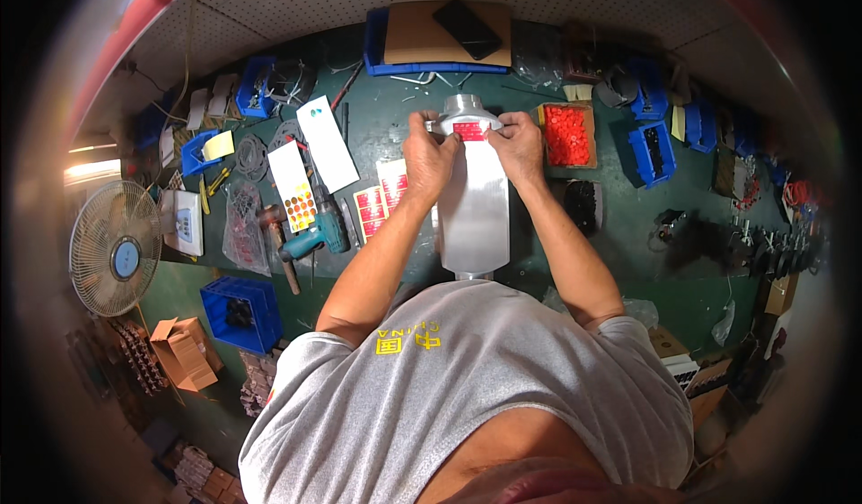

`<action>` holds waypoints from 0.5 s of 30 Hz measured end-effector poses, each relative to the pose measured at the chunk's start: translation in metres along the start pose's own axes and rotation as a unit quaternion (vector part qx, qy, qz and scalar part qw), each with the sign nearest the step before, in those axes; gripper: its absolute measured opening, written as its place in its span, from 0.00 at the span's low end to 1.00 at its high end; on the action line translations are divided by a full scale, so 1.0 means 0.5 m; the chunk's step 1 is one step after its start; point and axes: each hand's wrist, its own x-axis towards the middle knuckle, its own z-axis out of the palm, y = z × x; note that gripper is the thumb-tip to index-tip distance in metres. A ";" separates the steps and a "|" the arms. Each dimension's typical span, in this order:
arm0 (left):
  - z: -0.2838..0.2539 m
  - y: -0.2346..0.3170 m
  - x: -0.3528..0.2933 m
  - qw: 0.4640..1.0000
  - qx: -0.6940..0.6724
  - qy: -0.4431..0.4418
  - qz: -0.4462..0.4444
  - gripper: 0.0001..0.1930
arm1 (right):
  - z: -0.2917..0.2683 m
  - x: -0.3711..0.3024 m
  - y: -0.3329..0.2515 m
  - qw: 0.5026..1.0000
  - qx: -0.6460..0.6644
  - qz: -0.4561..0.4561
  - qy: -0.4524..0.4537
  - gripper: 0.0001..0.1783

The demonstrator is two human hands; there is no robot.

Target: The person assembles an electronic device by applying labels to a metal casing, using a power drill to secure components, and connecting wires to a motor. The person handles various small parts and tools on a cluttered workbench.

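Observation:
A silver metal housing [474,208] with a round neck [461,104] at its far end lies in front of me on the green workbench. Across its far part sits a small red label sticker [469,131]. My left hand [426,158] is closed at the label's left end, thumb on its edge and fingers curled by the housing's shoulder. At the right end, my right hand [519,149] is closed in the same way. Whether the sticker is fully stuck down I cannot tell. Left of the housing lie sheets of red labels [371,214], partly behind my left forearm.
A box of red plastic parts [567,136] stands to the right, near a blue bin [653,154]. On the left are a teal power drill [314,237], a hammer [280,248], white sheets [327,143] and a fan [117,248]. A dark phone [467,29] lies on cardboard at the back.

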 end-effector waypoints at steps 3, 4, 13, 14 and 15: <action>0.003 0.000 -0.001 0.999 -0.032 0.001 -0.014 0.23 | -0.001 0.002 0.001 1.000 0.003 -0.001 0.001 0.22; 0.003 -0.001 -0.001 0.999 -0.029 -0.003 -0.015 0.22 | -0.001 0.002 0.001 1.000 0.005 0.000 0.000 0.21; -0.010 -0.030 -0.006 1.000 -0.007 -0.012 0.023 0.08 | -0.004 -0.009 -0.030 0.992 0.116 0.039 -0.038 0.21; -0.013 -0.027 -0.009 1.000 -0.002 -0.012 0.013 0.09 | -0.003 -0.012 -0.036 0.991 0.123 0.040 -0.038 0.21; -0.015 -0.026 -0.010 1.000 0.003 -0.012 0.003 0.10 | -0.003 -0.014 -0.043 0.988 0.142 0.046 -0.043 0.21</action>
